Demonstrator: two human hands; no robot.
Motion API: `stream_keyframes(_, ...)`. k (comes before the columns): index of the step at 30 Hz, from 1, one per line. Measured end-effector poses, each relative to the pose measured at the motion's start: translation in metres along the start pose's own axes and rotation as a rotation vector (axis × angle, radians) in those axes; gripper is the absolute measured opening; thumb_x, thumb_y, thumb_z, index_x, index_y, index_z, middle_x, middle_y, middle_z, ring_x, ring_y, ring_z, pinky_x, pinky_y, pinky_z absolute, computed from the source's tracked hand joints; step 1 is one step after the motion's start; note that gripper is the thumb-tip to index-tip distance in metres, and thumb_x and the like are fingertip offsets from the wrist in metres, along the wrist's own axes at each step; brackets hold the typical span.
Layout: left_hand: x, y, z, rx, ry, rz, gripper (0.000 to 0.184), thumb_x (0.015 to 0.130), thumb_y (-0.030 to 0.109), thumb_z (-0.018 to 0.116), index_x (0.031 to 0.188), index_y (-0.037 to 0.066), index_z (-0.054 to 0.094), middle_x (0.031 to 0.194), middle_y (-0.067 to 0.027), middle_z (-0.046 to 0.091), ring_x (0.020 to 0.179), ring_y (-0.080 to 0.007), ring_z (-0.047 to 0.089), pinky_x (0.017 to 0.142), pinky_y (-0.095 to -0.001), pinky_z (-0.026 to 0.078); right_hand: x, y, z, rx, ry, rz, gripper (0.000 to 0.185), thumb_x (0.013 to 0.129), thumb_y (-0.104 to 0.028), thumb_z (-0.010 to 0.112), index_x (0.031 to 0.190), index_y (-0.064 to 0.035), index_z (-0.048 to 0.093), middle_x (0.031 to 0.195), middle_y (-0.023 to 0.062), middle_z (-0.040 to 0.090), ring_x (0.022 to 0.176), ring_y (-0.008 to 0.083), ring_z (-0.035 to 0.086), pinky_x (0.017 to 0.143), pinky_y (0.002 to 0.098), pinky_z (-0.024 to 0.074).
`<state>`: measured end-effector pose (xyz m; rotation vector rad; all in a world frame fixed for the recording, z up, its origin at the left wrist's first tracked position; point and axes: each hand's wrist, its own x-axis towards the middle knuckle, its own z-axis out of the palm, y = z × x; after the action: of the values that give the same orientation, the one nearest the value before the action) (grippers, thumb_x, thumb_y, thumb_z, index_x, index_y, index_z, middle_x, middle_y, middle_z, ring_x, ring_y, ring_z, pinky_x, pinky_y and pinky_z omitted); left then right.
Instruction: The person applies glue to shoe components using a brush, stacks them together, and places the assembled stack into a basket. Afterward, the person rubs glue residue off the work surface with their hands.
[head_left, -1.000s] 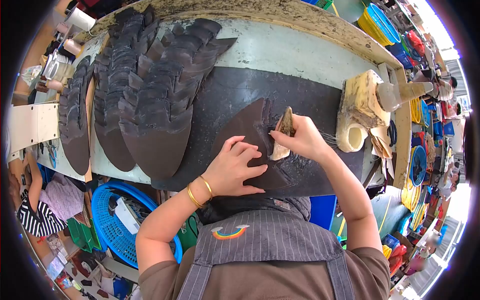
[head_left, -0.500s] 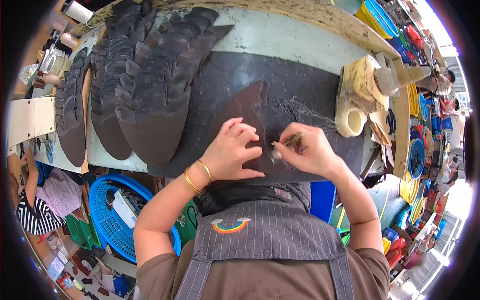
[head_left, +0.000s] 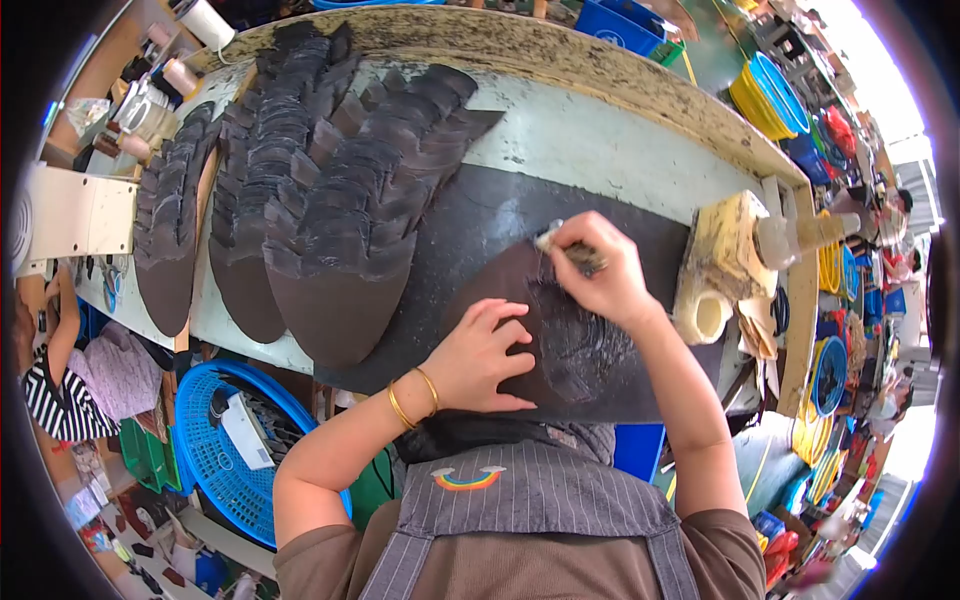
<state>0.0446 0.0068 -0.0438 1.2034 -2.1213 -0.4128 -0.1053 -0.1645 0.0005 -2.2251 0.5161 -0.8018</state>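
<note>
A dark brown piece (head_left: 490, 290) with a rounded left side lies on the black mat (head_left: 375, 374). My left hand (head_left: 485, 358) rests on its lower part with the fingers spread. My right hand (head_left: 605, 268) is closed round a small brush (head_left: 585, 258), whose pale tip touches the upper edge of the piece. Wet, shiny streaks show on the dark surface below my right hand. A pale block-shaped container (head_left: 735, 245) with crusted sides stands right of the mat, with a bottle-like part (head_left: 805, 238) attached at its right.
Overlapping dark pieces lie in rows (head_left: 345, 220) at the left of the table. A raised wooden edge (head_left: 610, 70) runs along the back. A blue basket (head_left: 225, 440) stands below left. Another person's arm (head_left: 65, 325) shows at the far left.
My right hand has moved with the brush from the lower part of the piece up to its top edge. My left hand stays on the piece. The whole view has shifted slightly.
</note>
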Motion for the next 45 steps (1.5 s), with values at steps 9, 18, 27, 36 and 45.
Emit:
stream_keyframes(9,0.002,0.0,-0.005,-0.039,-0.056,-0.035,0.042,0.06,0.032,0.08,0.093,0.01,0.064,0.107,-0.0082,0.054,0.125,-0.0359,0.044,0.105,-0.0552,0.034,0.031,0.02,-0.003,-0.081,-0.065,0.113,0.015,0.082,-0.005,0.07,0.085,-0.0024,0.055,0.08,0.0108,0.059,0.073,0.024,0.064,0.062,0.0322,0.051)
stream_keyframes(18,0.001,0.012,-0.011,-0.506,0.131,-0.375,0.031,0.078,-0.002,0.056,0.108,0.005,0.058,0.11,-0.0123,0.056,0.123,-0.0329,0.052,0.106,-0.0442,0.038,-0.11,-0.1,-0.053,-0.002,-0.262,0.167,0.017,0.072,-0.002,0.068,0.088,-0.0027,0.063,0.078,0.0093,0.065,0.059,0.0253,0.063,0.056,0.0317,0.0506)
stream_keyframes(27,-0.081,0.112,-0.083,0.009,0.729,-0.374,0.044,0.07,-0.008,0.043,0.112,-0.004,0.056,0.12,-0.0245,0.058,0.115,-0.0419,0.057,0.099,-0.0461,0.044,-0.133,-0.091,-0.016,-0.249,-0.267,0.257,0.016,0.075,-0.013,0.072,0.085,-0.0039,0.063,0.076,0.0122,0.064,0.064,0.031,0.065,0.057,0.0379,0.0515)
stream_keyframes(36,-0.052,0.069,-0.066,0.545,0.256,-0.477,0.065,0.08,0.018,0.068,0.136,-0.004,0.043,0.14,-0.022,0.044,0.135,-0.0406,0.037,0.111,-0.0557,0.028,-0.142,-0.077,-0.128,-0.444,0.513,0.172,0.014,0.075,0.007,0.065,0.084,-0.0002,0.057,0.082,0.0107,0.06,0.074,0.0212,0.06,0.069,0.0293,0.0491)
stream_keyframes(45,0.015,0.041,0.012,0.453,-0.26,-0.055,0.055,0.069,0.002,0.058,0.122,-0.011,0.053,0.134,-0.0266,0.05,0.128,-0.0413,0.046,0.111,-0.0471,0.034,-0.161,-0.038,-0.089,-0.698,-0.154,0.155,0.02,0.07,-0.002,0.069,0.086,-0.0006,0.057,0.092,0.0138,0.059,0.087,0.032,0.061,0.073,0.0396,0.052)
